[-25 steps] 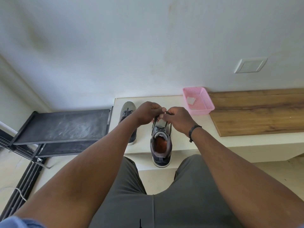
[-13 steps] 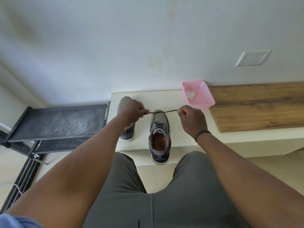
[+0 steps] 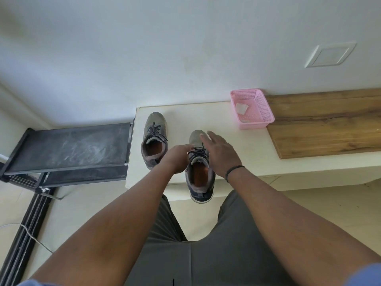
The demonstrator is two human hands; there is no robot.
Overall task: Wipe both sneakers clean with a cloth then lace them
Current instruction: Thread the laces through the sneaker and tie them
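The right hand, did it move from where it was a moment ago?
Yes. The right hand let go of the lace and came back in from near the pink basket; it now lies open beside the near sneaker.

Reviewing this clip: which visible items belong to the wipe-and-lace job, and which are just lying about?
Job:
grey laced sneaker nearer the person
grey laced sneaker further left
white crumpled cloth in pink plastic mesh basket
left hand
right hand

Lying about:
black metal shoe rack
brown wooden board
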